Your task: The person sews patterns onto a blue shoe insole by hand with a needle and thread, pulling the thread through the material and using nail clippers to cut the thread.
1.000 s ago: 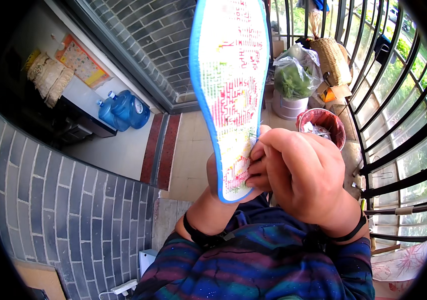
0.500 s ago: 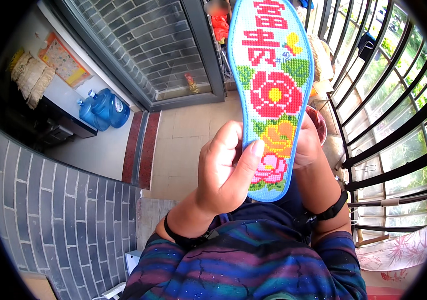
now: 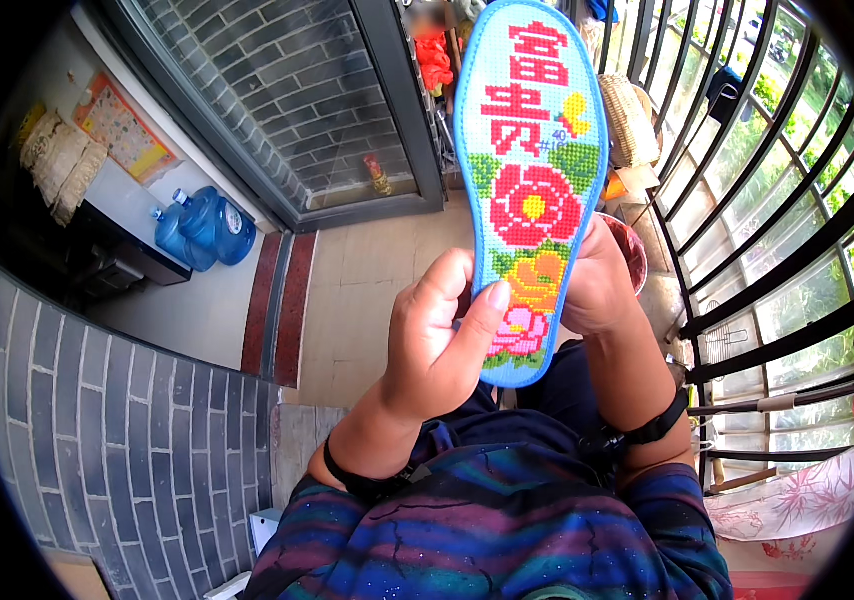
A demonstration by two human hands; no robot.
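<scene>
An embroidered cross-stitch insole [image 3: 535, 205] is held up in front of me, its heel end toward my body. It has a blue border, red stitched characters, and red, orange and pink flowers with green leaves. My left hand [image 3: 439, 328] grips its lower left edge, thumb pressed flat on the stitched face and the other fingers going behind. At the lower right edge, my right hand [image 3: 597, 285] holds it from the side and back; most of those fingers are hidden by the insole.
Dark railing bars [image 3: 777, 300] run along the right. A glass door [image 3: 277, 100] stands ahead to the left, with blue water bottles [image 3: 217, 225] beyond the threshold. A grey brick wall [image 3: 127, 420] fills the lower left. A red bucket [image 3: 632, 255] and a woven basket [image 3: 630, 120] sit behind the insole.
The insole and both hands have shifted slightly left. The insole's far end has come lower and now shows almost whole. Both hands keep the same hold.
</scene>
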